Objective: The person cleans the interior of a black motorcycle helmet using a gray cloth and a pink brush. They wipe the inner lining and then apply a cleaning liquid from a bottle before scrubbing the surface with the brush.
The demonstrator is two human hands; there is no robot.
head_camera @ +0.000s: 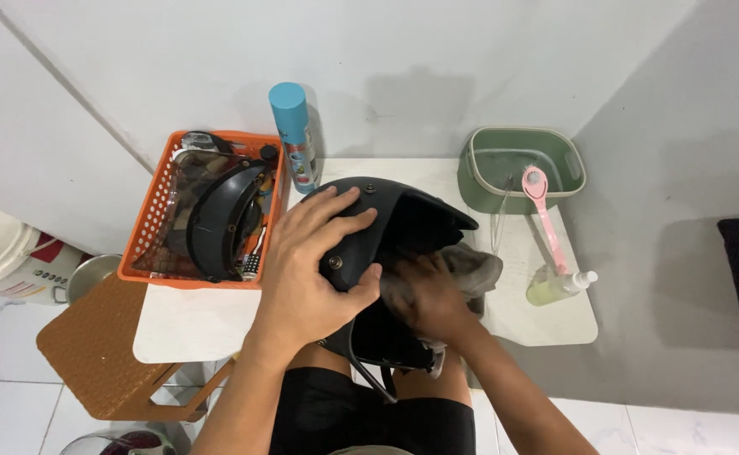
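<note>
Matte black and hard-shelled, the motorcycle helmet (386, 223) sits at centre frame, tipped against the person's lap at the white worktop (192, 324) edge so its opening faces up. The left hand (310, 257) spreads over the crown, clasping it steady. The right hand (424, 295) clenches a soft grey cloth (470, 268) inside the padded lining. Upper left, an orange perforated basket (146, 227) holds a curved dark visor (217, 219).
</note>
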